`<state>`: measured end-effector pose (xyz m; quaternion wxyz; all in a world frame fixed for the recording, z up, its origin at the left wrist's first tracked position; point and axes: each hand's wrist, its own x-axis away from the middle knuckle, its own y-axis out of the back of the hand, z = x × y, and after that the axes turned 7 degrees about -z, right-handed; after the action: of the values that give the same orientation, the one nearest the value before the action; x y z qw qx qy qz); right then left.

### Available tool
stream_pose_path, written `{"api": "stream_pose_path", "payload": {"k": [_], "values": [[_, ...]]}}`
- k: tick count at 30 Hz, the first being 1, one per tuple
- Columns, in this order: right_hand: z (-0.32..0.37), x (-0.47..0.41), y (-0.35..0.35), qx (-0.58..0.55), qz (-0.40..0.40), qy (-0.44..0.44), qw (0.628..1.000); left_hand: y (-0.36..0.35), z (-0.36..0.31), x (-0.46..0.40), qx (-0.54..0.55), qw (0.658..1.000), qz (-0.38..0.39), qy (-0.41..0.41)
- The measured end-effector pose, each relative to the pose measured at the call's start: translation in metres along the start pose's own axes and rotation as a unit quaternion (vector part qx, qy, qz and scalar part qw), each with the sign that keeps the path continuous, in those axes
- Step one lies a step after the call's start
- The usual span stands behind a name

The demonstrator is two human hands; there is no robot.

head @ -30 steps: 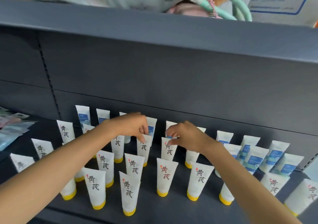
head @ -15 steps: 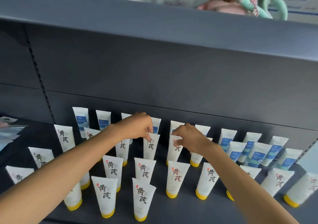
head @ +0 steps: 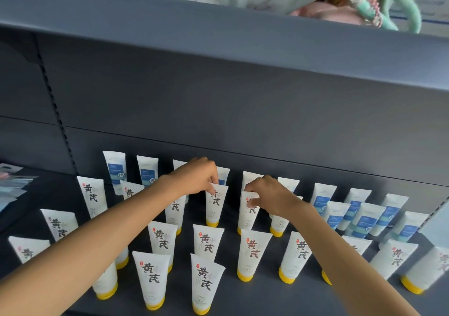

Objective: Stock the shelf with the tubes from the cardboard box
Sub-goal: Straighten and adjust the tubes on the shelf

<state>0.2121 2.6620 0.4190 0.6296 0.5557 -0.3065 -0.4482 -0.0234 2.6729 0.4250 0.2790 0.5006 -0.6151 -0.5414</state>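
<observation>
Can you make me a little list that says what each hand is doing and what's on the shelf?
left hand: pinches the top of a yellow-capped tube
right hand: pinches the top of the next yellow-capped tube
how tubes stand: upright, caps down
front rows: white tubes with yellow caps
back row: blue-label tubes
shelf: dark grey
cardboard box: not in view

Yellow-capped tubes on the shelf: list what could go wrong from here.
1. Each hand, left hand and right hand, pinches a tube by its crimped top; letting go off-balance could tip it.
2. The tubes stand close on narrow caps, so one fall may knock neighbours.
3. The forearms cross above the front tubes; pulling back could brush them.
</observation>
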Motion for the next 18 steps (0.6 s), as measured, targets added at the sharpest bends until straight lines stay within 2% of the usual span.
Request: {"api": "stream_pose_path", "payload": {"k": [7, 10, 14, 18], "values": [[0.006, 0.003, 0.006, 0.012, -0.001, 0.005, 1.0, 0.016, 0.007, 0.008, 0.033, 0.999, 0.009, -0.012], [0.024, 0.002, 0.02, 0.007, -0.05, 0.036, 0.998, 0.042, 0.027, 0.02, 0.076, 0.997, -0.006, 0.012], [0.069, -0.003, 0.033, -0.106, -0.12, 0.116, 0.98, 0.081, 0.069, 0.048, 0.117, 0.992, -0.008, 0.055], [0.118, -0.018, 0.023, -0.155, -0.081, 0.176, 0.969, 0.093, 0.101, 0.078, 0.128, 0.986, 0.039, 0.095]]}}
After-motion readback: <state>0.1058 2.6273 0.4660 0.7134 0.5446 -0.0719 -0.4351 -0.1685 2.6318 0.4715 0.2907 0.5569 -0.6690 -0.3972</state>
